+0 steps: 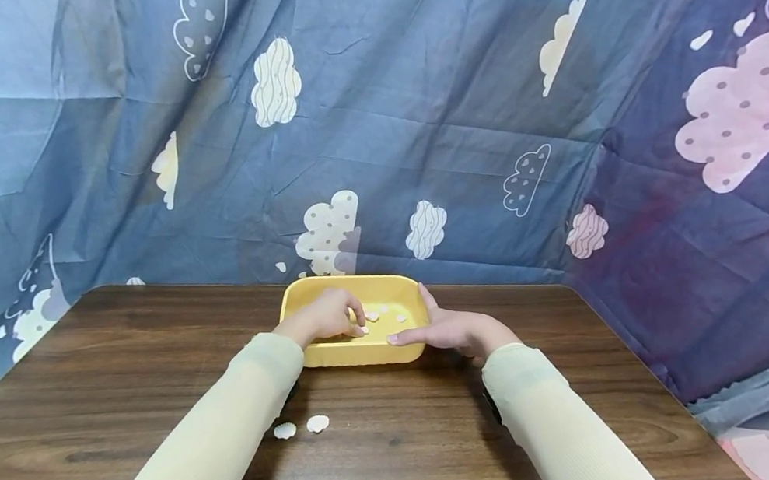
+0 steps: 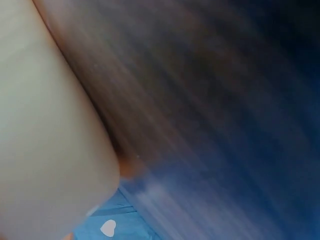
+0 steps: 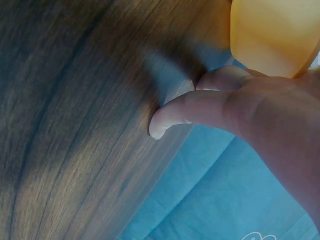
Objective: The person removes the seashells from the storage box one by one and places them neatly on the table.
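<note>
A shallow yellow plastic bin [image 1: 368, 353] stands on the table with several small white and pinkish seashells [image 1: 372, 316] inside. My left hand [image 1: 325, 314] reaches over its near left side, fingers bent down to the bottom and pinching a small shell [image 1: 364, 330]. At the near right corner my right hand [image 1: 450, 330] holds the bin, thumb along the near rim and a finger up the right side. The right wrist view shows that hand's bent fingers [image 3: 175, 114] low by the tabletop, beside the yellow wall [image 3: 272, 37]. In the left wrist view the sleeve [image 2: 55, 135] hides the left hand.
Two white scallop shells, one [image 1: 285, 430] beside the left forearm and another [image 1: 318, 424] just right of it, lie on the dark wooden table [image 1: 407, 456]. A blue cloud-patterned cloth [image 1: 374, 139] hangs behind the table's far edge and along its right side.
</note>
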A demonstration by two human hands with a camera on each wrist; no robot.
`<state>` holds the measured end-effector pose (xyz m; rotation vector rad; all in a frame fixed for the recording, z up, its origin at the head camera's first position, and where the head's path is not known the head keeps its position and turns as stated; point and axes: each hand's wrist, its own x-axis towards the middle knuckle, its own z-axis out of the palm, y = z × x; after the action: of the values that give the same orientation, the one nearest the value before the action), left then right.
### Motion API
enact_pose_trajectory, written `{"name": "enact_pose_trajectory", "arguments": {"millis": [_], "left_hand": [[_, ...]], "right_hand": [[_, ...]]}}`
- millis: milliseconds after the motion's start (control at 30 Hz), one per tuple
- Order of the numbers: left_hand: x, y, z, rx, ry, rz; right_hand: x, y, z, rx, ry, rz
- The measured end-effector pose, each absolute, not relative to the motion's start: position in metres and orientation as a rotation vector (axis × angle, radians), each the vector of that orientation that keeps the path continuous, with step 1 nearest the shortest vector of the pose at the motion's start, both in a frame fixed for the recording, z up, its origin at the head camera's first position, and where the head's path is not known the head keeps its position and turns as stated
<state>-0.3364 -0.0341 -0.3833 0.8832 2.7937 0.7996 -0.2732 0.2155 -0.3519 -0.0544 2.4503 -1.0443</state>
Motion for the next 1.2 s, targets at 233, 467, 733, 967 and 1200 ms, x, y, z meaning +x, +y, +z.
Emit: {"name": "enact_pose_trajectory", "arguments": {"millis": [233,467,733,967,1200], "left_hand": [[-0.339,-0.04,-0.386,0.717,2.886,0.789],[-0.336,-0.047,-0.379,0.558,2.79,0.916],[-0.336,-0.045,-0.377,0.544,2.76,0.963],[-0.337,-0.043,-0.381,0.538,2.796,0.921],[-0.338,-0.039,-0.37,0.605,2.815,0.902]], "right_hand": [[-0.273,0.215,-0.354,-0.056,2.447,-1.054],[-0.273,0.215,-0.353,-0.069,2.447,-1.071],[-0.272,0.215,-0.351,-0.051,2.446,-1.056],[-0.272,0.215,-0.353,-0.049,2.438,-1.07],[-0.275,0.217,-0.354,-0.083,2.453,-1.08]]}}
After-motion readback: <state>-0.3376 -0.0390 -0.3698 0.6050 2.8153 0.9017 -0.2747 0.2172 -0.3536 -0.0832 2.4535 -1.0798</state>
